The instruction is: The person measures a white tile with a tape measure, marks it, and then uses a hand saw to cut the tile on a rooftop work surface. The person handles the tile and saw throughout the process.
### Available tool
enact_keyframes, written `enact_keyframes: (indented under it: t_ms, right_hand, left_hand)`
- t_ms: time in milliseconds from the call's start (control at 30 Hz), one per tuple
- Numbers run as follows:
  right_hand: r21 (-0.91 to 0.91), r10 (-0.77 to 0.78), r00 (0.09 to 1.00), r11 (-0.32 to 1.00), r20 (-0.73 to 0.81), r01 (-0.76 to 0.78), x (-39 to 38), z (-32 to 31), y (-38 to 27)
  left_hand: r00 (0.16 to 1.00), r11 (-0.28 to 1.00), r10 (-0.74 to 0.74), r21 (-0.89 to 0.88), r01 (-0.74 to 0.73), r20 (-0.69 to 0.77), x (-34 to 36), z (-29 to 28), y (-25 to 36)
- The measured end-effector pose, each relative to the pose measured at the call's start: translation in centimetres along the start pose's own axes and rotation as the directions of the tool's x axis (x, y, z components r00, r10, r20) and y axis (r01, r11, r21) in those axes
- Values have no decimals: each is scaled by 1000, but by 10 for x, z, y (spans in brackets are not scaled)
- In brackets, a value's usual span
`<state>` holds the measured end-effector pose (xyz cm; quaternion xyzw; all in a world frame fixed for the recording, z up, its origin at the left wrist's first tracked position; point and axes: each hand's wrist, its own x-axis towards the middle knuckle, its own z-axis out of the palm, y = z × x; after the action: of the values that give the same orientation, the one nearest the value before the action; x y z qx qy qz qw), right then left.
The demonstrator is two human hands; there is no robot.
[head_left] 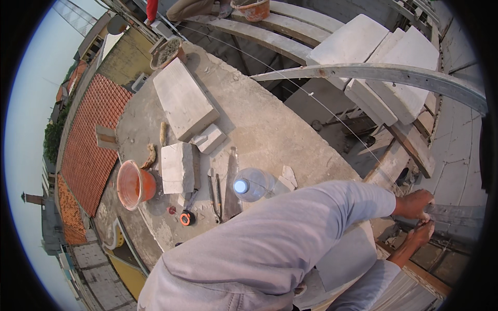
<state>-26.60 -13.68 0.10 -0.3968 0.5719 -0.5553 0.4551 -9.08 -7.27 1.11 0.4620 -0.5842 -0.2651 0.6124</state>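
Observation:
Both my arms, in light grey sleeves, reach to the right side. My left hand [413,204] is closed, its fingers pinched at the end of a grey metal bar [459,213]. Just below it, my right hand [414,240] is closed too, its fingertips meeting those of the left. What the fingers pinch is too small to make out. A thin white string [342,123] stretches from the far left down to my left wrist, where it passes out of sight. Under my left arm stands a clear plastic bottle [254,184] with a blue cap.
On the concrete slab [259,132] lie white blocks [184,98], an orange bucket [136,184], a tape measure [187,217] and hand tools [214,194]. A curved-looking metal beam [384,72] crosses before stacked blocks [358,39]. Beyond the slab's edge is a drop. Another person [194,8] is at the far end.

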Motion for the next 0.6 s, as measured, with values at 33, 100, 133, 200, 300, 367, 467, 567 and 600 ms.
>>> enact_keyframes:
  t_ms: [33,100,133,200,300,367,467,567,600]
  right_hand:
    - [-24,1,1000,1000,-7,-1,-8,2,-2]
    - [-36,-1,999,999,-33,0,-29,11,-5]
    - [-27,-3,998,1000,-57,1,-42,17,-6]
    - [16,-19,999,1000,-43,19,-68,24,-13]
    - [51,18,998,999,-52,-16,-95,39,-29]
    - [52,40,997,998,-72,-36,-102,46,-36]
    - [-17,10,995,1000,-98,-12,-111,48,-42]
    - [-151,-46,997,988,-55,37,-122,47,-42]
    - [-158,-47,999,986,-22,43,-125,48,-41]
  left_hand:
    - [1000,1000,-13,7,13,0,0,2,-1]
    - [1000,999,13,47,-14,6,2,0,-6]
    - [1000,997,25,66,-26,10,3,0,-7]
    - [999,997,44,62,-43,-12,1,1,-9]
    - [1000,999,26,42,-26,8,2,0,-5]
    - [1000,999,17,40,-18,18,2,-2,-1]
    - [1000,999,19,45,-20,21,-2,-4,6]
    - [998,999,23,43,-25,53,-3,-10,6]
    - [997,997,43,60,-47,65,-2,-14,3]
